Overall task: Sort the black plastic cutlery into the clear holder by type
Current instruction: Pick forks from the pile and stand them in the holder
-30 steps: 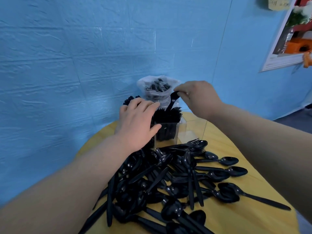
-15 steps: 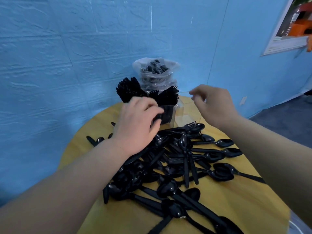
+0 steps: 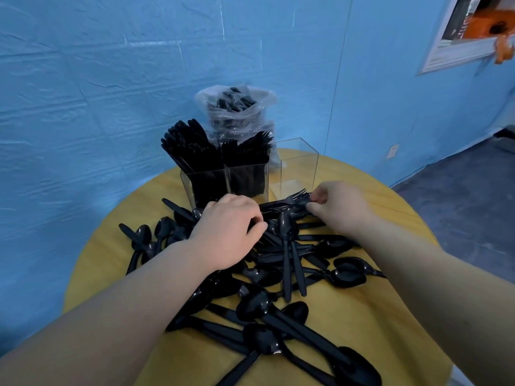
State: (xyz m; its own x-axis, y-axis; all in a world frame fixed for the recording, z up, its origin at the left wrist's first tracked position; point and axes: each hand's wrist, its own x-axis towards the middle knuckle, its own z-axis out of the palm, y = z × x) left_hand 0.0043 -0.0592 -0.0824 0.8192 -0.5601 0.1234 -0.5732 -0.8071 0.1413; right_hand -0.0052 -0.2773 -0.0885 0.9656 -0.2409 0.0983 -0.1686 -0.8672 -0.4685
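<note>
Right hand (image 3: 338,211) dropped, pinching a fork (image 3: 295,200); left hand (image 3: 228,232) curls into the pile (image 3: 278,274).

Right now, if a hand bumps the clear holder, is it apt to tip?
Probably not easily: the holder sits flat on the table, and two compartments are packed with cutlery. The empty right compartment likely adds little weight, so that end may slide.

Holder (image 3: 245,176) at back of surface (image 3: 362,324); bag (image 3: 237,110) just behind holder; cutlery pile (image 3: 278,274) spread in front of holder, both hands (image 3: 228,232) on pile.
</note>
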